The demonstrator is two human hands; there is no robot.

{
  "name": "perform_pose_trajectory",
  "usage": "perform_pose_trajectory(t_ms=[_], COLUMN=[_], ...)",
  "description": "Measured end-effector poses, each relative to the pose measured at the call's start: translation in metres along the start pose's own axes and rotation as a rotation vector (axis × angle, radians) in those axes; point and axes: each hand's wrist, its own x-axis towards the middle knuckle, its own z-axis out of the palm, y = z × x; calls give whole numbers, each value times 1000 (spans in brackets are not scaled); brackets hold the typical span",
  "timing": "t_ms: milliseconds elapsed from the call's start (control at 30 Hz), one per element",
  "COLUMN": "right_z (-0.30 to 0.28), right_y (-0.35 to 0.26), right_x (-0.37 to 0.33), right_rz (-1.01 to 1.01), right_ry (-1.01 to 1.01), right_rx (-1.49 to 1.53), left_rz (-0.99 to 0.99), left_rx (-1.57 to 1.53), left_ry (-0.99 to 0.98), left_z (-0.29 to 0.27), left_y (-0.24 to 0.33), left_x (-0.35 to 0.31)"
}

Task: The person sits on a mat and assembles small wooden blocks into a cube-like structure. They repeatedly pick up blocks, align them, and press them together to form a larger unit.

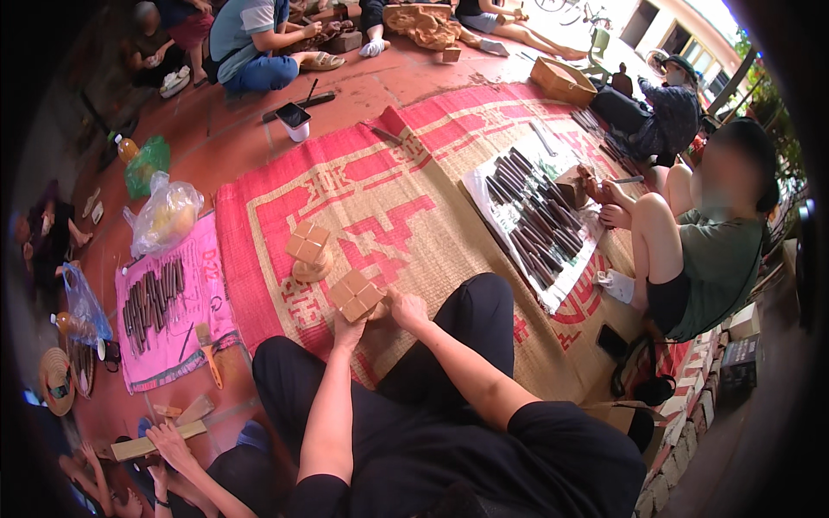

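I sit cross-legged on a red and straw-coloured woven mat with a wooden block in front of me. Its square top is marked with a pale cross. My left hand grips the block from below, its fingers partly hidden. On the block's right side my right hand is closed, with its fingertips at the lower part. Just beyond stands a second wooden piece, with a similar cross-marked square top over a rounded lower part.
Rows of dark-handled carving tools lie on a white cloth to the right, beside a seated person working wood. More tools and a brush lie on the left near a pink cloth. A person's hands hold a wooden strip at lower left.
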Motion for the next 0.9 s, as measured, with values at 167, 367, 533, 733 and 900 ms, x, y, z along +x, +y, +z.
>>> perform_pose_trajectory(t_ms=[167, 367, 533, 733, 900], right_z=[-11, 11, 12, 31, 4], right_y=[-19, 4, 7, 15, 2], right_x=[-34, -22, -25, -43, -27], right_rz=[-142, -105, -98, -111, -30], right_ry=[28, 17, 71, 52, 29], right_rx=[-1, -15, -24, -51, -18], left_rz=[-217, -133, -100, -57, -29], left_rx=[-140, 36, 32, 14, -30], left_ry=[-102, 10, -6, 17, 179], left_z=[2, -4, 2, 12, -2], left_y=[26, 1, 12, 29, 3], left_x=[-2, -3, -2, -6, -1])
